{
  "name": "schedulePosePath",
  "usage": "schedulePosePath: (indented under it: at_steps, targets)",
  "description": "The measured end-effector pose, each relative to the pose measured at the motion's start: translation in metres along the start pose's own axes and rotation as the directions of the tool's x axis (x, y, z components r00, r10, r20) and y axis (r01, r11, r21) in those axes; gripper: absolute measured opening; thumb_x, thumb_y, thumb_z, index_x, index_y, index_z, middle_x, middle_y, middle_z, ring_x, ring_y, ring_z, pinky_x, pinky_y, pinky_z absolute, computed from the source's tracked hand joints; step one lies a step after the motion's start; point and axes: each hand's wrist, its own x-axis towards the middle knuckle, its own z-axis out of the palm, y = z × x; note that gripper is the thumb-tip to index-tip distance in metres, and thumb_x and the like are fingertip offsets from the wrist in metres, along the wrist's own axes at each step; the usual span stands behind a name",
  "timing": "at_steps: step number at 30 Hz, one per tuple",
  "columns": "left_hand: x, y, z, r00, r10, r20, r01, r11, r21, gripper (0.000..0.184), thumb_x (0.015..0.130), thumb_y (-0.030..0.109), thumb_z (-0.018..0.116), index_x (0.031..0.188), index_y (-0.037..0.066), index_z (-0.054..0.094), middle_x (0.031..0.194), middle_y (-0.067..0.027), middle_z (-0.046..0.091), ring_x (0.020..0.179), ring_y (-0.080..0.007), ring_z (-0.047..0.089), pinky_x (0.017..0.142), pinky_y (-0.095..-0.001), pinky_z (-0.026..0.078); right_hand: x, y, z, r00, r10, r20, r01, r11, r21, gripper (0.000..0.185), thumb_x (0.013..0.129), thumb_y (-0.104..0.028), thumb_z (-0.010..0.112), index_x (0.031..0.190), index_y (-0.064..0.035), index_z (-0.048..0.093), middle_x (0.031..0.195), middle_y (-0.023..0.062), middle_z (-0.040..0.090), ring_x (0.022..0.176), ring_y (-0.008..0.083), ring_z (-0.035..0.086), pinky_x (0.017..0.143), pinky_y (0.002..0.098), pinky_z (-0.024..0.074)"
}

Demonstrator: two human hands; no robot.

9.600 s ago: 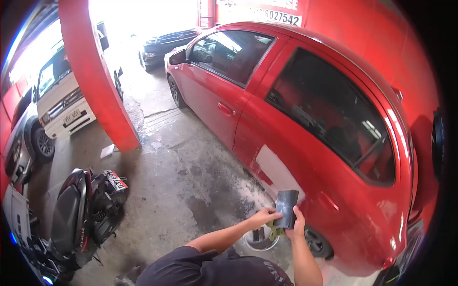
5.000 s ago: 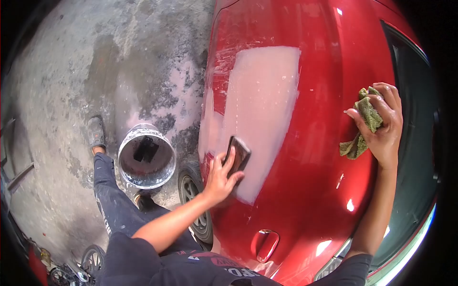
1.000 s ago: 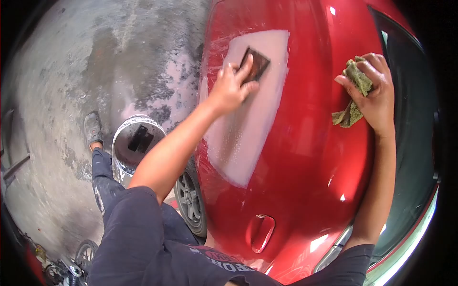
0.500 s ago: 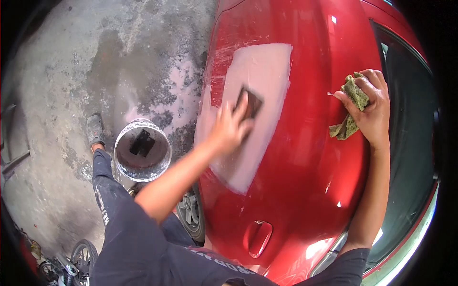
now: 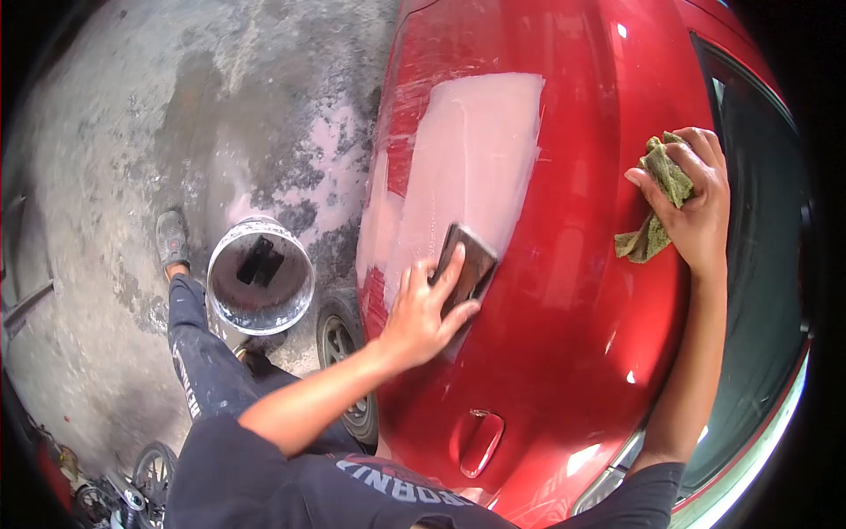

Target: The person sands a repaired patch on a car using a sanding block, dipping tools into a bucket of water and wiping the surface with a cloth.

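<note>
My left hand (image 5: 421,319) grips a dark rectangular sanding block (image 5: 467,263), its fingers and thumb along the sides. The block lies flat against the lower right part of a pale pink filler patch (image 5: 480,132) on a red car panel (image 5: 573,229). Bunched in my right hand (image 5: 701,207) is a damp-looking green cloth (image 5: 665,181). That hand rests on the car body beside the dark side window (image 5: 762,238), its fingers curled over the cloth.
A bucket (image 5: 262,322) with dark flat pieces in it stands on the stained concrete floor (image 5: 115,115), left of the car. A car wheel (image 5: 342,348) shows near my legs. The red fuel flap or handle recess (image 5: 482,443) is lower on the panel. A bicycle wheel (image 5: 154,476) appears bottom left.
My left hand has slid the sanding block down the filler patch toward me, from its middle to its lower right edge. My right hand keeps the cloth in nearly the same place.
</note>
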Motion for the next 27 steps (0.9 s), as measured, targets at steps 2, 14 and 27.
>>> schedulePosePath:
  at_steps: [2, 14, 27]
  targets:
    - [0.014, -0.01, -0.001, 0.999, -0.015, 0.034, 0.016, 1.0, -0.011, 0.086, 0.095, 0.042, 0.069, 0.164, 0.009, 0.028, 0.138, -0.0393, 0.045, 0.122, -0.0526, 0.048, 0.112, -0.0563, 0.036, 0.0, -0.002, -0.001, 0.999, 0.027, 0.035, -0.029, 0.998, 0.052, 0.041, 0.069, -0.028, 0.093, 0.089, 0.0012, 0.071, 0.094, 0.0097, 0.065, 0.094, 0.0286, 0.061, 0.084, 0.0411, 0.0504]
    - [-0.011, -0.024, 0.002, 0.999, -0.014, 0.038, 0.014, 1.0, -0.013, 0.083, 0.093, 0.036, 0.072, 0.164, 0.014, 0.033, 0.145, -0.0344, 0.043, 0.13, -0.0508, 0.046, 0.115, -0.0574, 0.036, 0.0, -0.003, 0.0, 1.0, 0.012, -0.002, -0.012, 0.998, 0.063, 0.041, 0.071, -0.027, 0.093, 0.09, 0.0018, 0.071, 0.094, 0.0109, 0.064, 0.094, 0.0294, 0.06, 0.086, 0.0414, 0.049]
    - [-0.019, -0.048, 0.01, 0.997, -0.072, -0.039, 0.07, 0.996, -0.059, 0.079, 0.094, 0.034, 0.07, 0.162, 0.014, 0.035, 0.148, -0.0298, 0.043, 0.133, -0.0504, 0.044, 0.115, -0.0561, 0.035, 0.0, -0.001, 0.002, 0.999, 0.017, 0.041, -0.02, 0.997, 0.072, 0.04, 0.073, -0.023, 0.092, 0.092, 0.0037, 0.068, 0.095, 0.0107, 0.064, 0.093, 0.0291, 0.06, 0.085, 0.0403, 0.0493]
